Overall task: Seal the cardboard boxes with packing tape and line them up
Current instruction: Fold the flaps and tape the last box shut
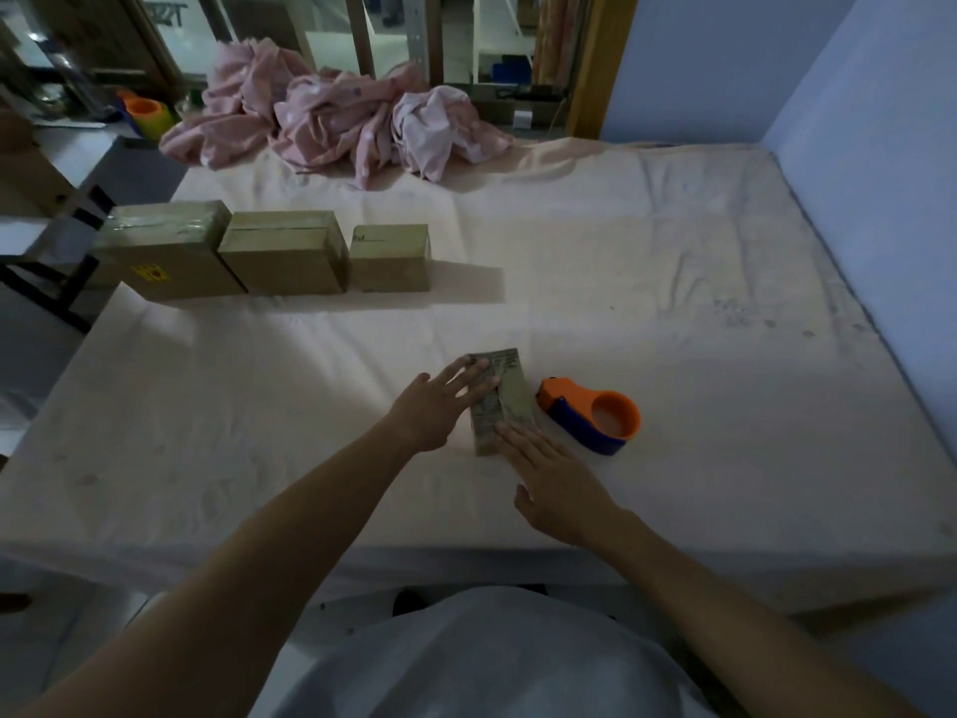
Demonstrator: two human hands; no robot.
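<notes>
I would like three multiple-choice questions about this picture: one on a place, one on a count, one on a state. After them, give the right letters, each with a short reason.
1. Where does the tape dispenser lie?
A) right of the small box
B) on the floor
C) on the pink cloth

2. How many boxes in the far row?
A) two
B) three
C) five

3. How do the hands lie?
A) flat on the small box
B) in fists
C) around the dispenser

1 A: it lies just beside the box.
2 B: three stand side by side.
3 A: left hand and right hand lie on it with straight fingers.
</notes>
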